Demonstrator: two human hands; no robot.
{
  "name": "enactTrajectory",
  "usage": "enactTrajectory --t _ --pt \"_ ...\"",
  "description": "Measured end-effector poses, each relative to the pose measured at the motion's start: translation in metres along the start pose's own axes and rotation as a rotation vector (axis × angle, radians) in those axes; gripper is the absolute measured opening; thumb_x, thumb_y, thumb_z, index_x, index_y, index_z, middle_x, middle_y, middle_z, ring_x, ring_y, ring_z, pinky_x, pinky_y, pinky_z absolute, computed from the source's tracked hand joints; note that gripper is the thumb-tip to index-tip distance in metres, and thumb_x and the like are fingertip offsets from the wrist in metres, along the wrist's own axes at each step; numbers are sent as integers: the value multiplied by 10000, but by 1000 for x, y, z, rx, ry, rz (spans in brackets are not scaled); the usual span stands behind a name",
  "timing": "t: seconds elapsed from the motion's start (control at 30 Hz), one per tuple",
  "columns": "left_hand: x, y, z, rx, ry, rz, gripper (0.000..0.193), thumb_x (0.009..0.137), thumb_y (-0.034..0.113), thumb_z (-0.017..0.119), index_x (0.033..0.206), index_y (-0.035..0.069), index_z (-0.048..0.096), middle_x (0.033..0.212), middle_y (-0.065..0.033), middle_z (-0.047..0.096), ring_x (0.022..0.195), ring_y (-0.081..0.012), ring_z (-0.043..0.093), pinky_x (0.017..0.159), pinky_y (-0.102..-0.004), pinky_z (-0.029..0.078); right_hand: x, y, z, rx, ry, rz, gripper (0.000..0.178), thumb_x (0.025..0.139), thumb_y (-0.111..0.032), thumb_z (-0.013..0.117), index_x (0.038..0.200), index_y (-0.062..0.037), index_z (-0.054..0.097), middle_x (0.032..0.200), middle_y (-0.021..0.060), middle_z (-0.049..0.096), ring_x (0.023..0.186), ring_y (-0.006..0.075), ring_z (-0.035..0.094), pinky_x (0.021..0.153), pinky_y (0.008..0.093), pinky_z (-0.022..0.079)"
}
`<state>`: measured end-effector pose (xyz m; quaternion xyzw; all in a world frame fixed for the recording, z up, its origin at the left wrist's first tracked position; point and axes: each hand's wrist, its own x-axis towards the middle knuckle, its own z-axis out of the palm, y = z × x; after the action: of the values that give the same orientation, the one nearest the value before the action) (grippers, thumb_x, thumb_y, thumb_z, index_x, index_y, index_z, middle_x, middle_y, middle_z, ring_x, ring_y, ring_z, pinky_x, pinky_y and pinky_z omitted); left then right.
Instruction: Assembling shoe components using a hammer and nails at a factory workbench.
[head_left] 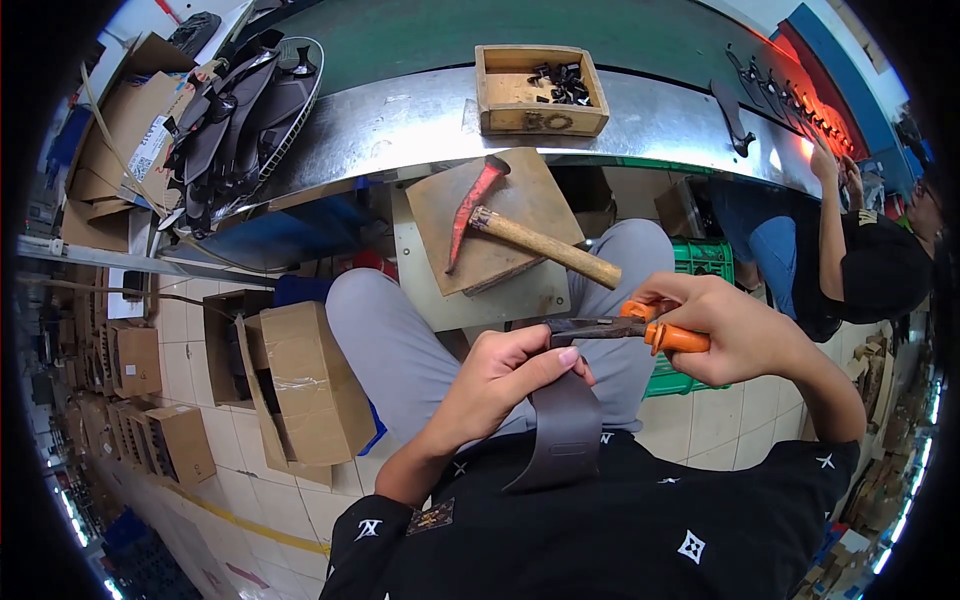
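My left hand [500,378] is closed around a dark grey shoe sole [566,430], with the thumb pressed along its upper end. The sole curves down toward my black shirt. In my right hand [728,328] is a pair of pliers [680,338] with orange handles, the fingers wrapped round them. Their dark jaws meet the top end of the sole beside my left fingertips; whether they bite on it or on a small part there, I cannot tell. Just beyond my hands a hammer [540,243] with a red head and wooden handle lies on a square board [437,200] between my knees.
A wooden box [545,121] of small black heel pieces stands on the metal bench edge [400,115]. At left, a basket [312,85] is heaped with heeled soles. Soles lie by a red-lit unit [815,75] at right, where another person [880,245] reaches in. Cardboard boxes [315,380] stand left.
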<state>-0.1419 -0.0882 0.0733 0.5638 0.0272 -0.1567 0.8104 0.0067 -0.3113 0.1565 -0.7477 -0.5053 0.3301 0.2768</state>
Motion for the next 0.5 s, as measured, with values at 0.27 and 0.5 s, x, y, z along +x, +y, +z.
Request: enactTrajectory --t 0.27,0.5 --pt "5 3 -3 85 61 -10 260 987 172 542 996 -54 670 906 -103 705 847 -123 634 768 -259 503 3 -13 1 50 -3 154 187 649 -8 559 778 94 650 982 217 624 788 372 633 708 391 516" --pt "3 2 -7 106 109 -47 258 989 181 558 958 -39 689 884 -51 700 806 -58 571 734 -228 466 12 -22 0 28 -8 188 227 652 -14 566 828 46 696 946 218 629 785 378 640 710 391 521"
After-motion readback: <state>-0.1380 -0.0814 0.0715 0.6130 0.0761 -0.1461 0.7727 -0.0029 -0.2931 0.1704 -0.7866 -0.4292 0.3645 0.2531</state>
